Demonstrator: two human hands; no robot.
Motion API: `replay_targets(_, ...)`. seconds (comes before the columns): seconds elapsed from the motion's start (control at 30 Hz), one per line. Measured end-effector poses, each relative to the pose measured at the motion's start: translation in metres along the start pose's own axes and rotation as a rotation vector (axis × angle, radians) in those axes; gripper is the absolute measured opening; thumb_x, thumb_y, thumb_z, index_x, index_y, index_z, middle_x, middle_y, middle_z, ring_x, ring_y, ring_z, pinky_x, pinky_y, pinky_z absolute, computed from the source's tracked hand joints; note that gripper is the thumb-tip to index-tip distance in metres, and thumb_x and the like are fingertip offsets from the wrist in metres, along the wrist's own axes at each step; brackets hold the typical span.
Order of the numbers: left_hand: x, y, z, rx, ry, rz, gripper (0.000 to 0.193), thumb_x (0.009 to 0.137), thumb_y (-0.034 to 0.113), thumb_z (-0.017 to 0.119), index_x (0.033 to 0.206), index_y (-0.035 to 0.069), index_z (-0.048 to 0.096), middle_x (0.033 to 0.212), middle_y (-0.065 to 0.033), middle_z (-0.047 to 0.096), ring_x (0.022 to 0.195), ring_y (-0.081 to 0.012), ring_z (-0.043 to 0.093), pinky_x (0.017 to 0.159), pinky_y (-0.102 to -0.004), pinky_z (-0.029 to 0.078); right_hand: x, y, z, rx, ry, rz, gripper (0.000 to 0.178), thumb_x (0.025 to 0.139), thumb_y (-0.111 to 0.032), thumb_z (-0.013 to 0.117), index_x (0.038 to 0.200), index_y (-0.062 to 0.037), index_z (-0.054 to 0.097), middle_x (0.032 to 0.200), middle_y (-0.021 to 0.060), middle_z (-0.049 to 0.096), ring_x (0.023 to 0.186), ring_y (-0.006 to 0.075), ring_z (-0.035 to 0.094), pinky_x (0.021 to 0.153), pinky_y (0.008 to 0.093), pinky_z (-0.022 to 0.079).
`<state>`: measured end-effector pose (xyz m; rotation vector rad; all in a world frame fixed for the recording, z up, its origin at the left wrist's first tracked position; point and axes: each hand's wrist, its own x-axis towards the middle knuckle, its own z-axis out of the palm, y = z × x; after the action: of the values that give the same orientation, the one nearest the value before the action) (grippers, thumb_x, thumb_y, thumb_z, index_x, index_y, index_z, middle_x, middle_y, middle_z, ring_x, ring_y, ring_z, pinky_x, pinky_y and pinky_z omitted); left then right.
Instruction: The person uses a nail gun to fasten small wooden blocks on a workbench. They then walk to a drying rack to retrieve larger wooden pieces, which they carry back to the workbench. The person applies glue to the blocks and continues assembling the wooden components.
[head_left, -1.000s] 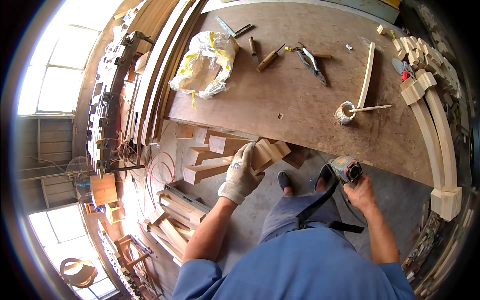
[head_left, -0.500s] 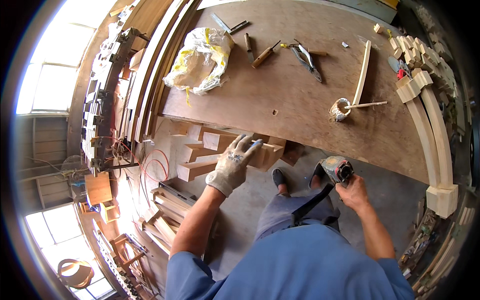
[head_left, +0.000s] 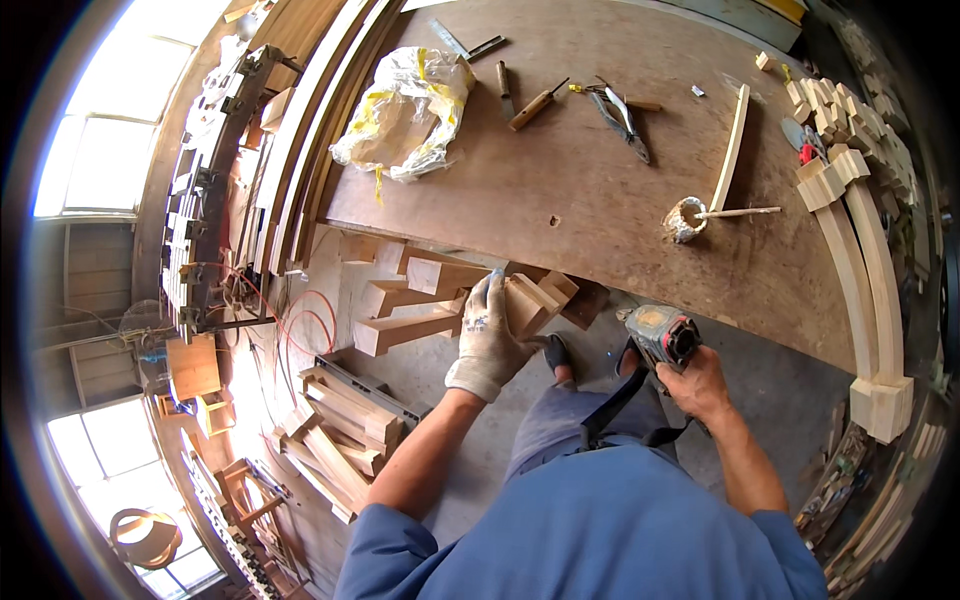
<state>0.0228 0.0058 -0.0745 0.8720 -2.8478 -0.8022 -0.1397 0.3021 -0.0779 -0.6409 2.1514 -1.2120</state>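
Note:
My left hand [head_left: 488, 342], in a pale work glove, reaches to the wooden pieces below the table edge. Its fingers point straight up along the side of a squared wood piece [head_left: 526, 304], with the thumb apart on the near side. Whether it bears any weight I cannot tell. In my bare right hand [head_left: 696, 384] is a worn pistol-grip power tool [head_left: 662, 334], grey-olive with a black, red-edged end. The fingers wrap its grip, mostly hidden. It hangs just off the table's near edge, above the floor.
On the brown worktable [head_left: 600, 210] lie a crumpled plastic bag [head_left: 410, 115], pliers [head_left: 622, 125], a chisel-like tool [head_left: 537, 105], a thin strip [head_left: 731, 148] and a small pot [head_left: 685, 220] with a stick. Joined wooden legs [head_left: 850, 270] stand right. More timber [head_left: 340, 440] lies lower left.
My left hand has moved right and slightly down, onto the squared wood piece, its fingers closer together. The power tool in my right hand has shifted slightly left.

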Motion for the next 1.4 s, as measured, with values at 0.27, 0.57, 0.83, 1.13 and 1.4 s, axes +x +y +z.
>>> replay_targets(0.27, 0.017, -0.014, -0.028, 0.075, -0.26, 0.382, 0.1, 0.066, 0.004, 0.088, 0.156, 0.009, 0.044, 0.158, -0.0217, 0.044, 0.149, -0.0432, 0.042, 0.117, -0.0513, 0.045, 0.01, -0.021, -0.007, -0.062, -0.159, 0.057, 0.023, 0.083, -0.014, 0.075, 0.101, -0.0013, 0.073, 0.085, 0.0204, 0.076, 0.083, 0.0379, 0.076, 0.073, 0.0444, 0.06)
replay_targets(0.57, 0.025, 0.002, -0.035, 0.22, -0.4, 0.351, 0.102, 0.071, 0.004, 0.085, 0.161, 0.019, 0.04, 0.164, -0.0253, 0.035, 0.153, -0.0462, 0.035, 0.117, -0.0544, 0.046, 0.009, -0.032, 0.005, -0.036, -0.131, -0.222, 0.024, 0.078, -0.011, 0.078, 0.099, -0.0012, 0.072, 0.087, 0.0197, 0.075, 0.084, 0.0409, 0.075, 0.074, 0.0439, 0.061)
replay_targets(0.83, 0.017, -0.01, -0.019, 0.156, -0.309, 0.367, 0.104, 0.073, 0.006, 0.085, 0.163, 0.017, 0.036, 0.159, -0.0284, 0.038, 0.15, -0.0488, 0.037, 0.119, -0.0538, 0.045, 0.022, -0.04, 0.015, -0.131, -0.238, -0.326, 0.019, 0.079, -0.008, 0.076, 0.097, -0.0023, 0.072, 0.088, 0.0187, 0.075, 0.083, 0.0397, 0.075, 0.072, 0.0434, 0.06)
replay_targets(1.13, 0.017, -0.011, -0.016, 0.134, -0.254, 0.4, 0.098, 0.073, 0.003, 0.081, 0.161, 0.015, 0.04, 0.156, -0.0286, 0.041, 0.147, -0.0499, 0.041, 0.117, -0.0527, 0.046, 0.027, -0.052, 0.03, -0.06, -0.196, -0.341, 0.02, 0.076, -0.011, 0.077, 0.093, -0.0037, 0.069, 0.083, 0.0195, 0.071, 0.078, 0.0433, 0.071, 0.069, 0.0468, 0.058)
replay_targets(1.4, 0.016, -0.011, -0.016, 0.116, -0.23, 0.406, 0.097, 0.072, 0.001, 0.08, 0.16, 0.015, 0.042, 0.156, -0.0296, 0.042, 0.146, -0.0503, 0.042, 0.117, -0.0521, 0.047, 0.03, -0.047, 0.034, -0.079, -0.195, -0.36, 0.023, 0.076, -0.012, 0.078, 0.096, -0.0031, 0.068, 0.082, 0.0196, 0.07, 0.079, 0.044, 0.07, 0.069, 0.0479, 0.058)
